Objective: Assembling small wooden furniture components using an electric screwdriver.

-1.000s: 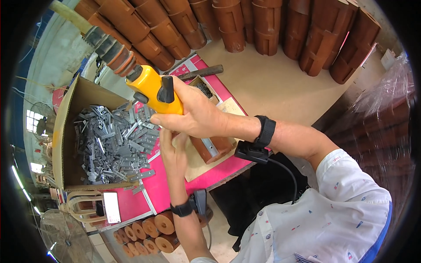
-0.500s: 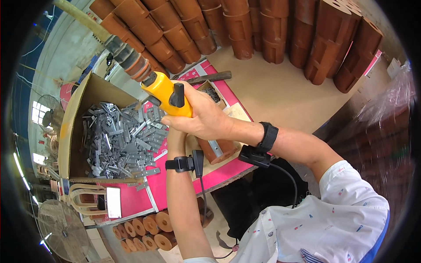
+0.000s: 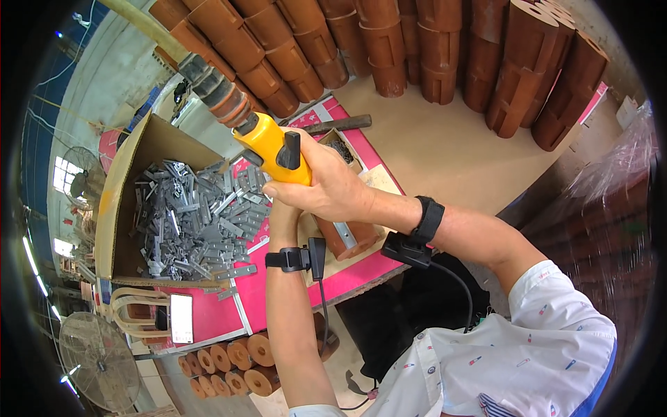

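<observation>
My right hand is wrapped round the body of a yellow power tool with a black lever. A ribbed black and orange sleeve joins the tool to a pole at the upper left. Lower down, behind the right hand, my left hand reaches in beside a brown cylinder; its fingers are hidden. That cylinder lies on a pale board, and a flat metal plate rests along it. Where the tool's tip points cannot be seen.
Left of my hands, a cardboard box spills grey metal plates onto the pink table. A small box of screws and a hammer-like bar lie beyond. Stacked brown cylinders line the back; a phone stands at the front left.
The view has shifted slightly, so the hands and tool appear a little farther right. My right hand keeps its hold on the power tool.
</observation>
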{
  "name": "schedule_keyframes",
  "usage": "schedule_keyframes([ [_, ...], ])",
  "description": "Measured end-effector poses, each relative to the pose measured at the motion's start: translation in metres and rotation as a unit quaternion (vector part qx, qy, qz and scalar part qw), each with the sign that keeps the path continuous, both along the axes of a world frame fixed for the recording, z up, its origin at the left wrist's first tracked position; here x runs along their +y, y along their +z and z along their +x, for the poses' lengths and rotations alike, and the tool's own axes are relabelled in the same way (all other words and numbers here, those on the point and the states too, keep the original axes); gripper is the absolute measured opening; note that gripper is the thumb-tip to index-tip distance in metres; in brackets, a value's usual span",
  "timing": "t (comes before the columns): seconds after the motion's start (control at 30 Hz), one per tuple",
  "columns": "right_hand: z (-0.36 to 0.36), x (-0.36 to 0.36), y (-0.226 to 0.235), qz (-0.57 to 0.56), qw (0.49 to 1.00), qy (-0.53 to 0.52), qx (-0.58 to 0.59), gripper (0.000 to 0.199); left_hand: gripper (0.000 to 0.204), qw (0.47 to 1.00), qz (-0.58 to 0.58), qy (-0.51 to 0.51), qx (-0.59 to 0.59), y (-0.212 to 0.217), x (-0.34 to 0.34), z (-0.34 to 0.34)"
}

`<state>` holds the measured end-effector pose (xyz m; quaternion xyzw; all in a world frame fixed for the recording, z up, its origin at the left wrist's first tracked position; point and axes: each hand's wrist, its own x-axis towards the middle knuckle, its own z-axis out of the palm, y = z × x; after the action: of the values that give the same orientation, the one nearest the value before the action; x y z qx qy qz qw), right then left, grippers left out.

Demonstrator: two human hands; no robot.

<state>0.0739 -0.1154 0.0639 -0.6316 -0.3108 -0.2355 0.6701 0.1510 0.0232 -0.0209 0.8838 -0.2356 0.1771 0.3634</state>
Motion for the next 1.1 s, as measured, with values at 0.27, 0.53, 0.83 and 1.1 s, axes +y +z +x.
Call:
schedule_keyframes([
  [0.27,0.001,0.001,0.000,-0.003,1.000,-0.003,0.006,0.058,0.019,0.999,-0.008,-0.021,-0.023,-0.007,0.008,-0.001],
  [0.53,-0.001,-0.001,0.000,0.000,1.000,0.005,0.019,0.051,0.018,0.998,-0.014,-0.031,-0.051,-0.016,0.006,-0.002],
  [0.83,0.009,0.007,-0.011,0.061,0.998,-0.004,0.035,0.041,0.015,0.991,0.009,0.033,-0.125,-0.009,0.022,-0.028],
  [1.1,0.003,0.004,-0.009,0.045,0.995,0.037,0.077,0.037,0.009,0.972,-0.194,0.091,0.095,0.023,0.031,-0.087],
])
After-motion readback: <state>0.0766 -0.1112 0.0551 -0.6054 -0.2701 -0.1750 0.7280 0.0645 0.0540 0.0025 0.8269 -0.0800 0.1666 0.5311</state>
